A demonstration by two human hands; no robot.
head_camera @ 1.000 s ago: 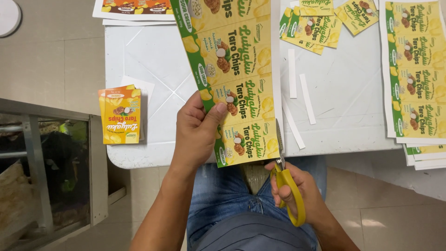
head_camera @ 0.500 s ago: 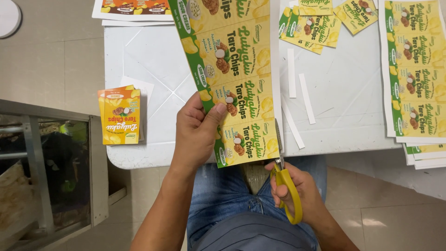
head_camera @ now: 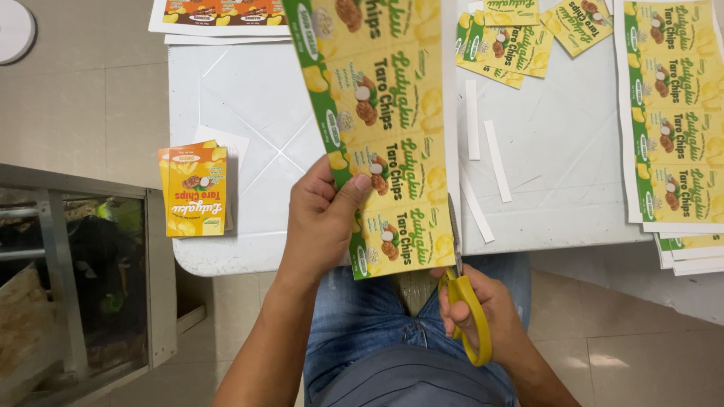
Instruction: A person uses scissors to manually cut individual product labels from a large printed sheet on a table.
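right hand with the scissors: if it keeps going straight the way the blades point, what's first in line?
The right hand aims the yellow-handled scissors up the right edge of the printed label strip held by the left hand. First met: more of that strip's white margin. Beyond it, probably the loose white paper slivers on the table; depth unclear.

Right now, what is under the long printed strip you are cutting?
Under the yellow-green label strip, held by the left hand, lies the white table; below its edge, blue jeans. The scissors in the right hand cut along its right edge. The tabletop directly beneath is covered.
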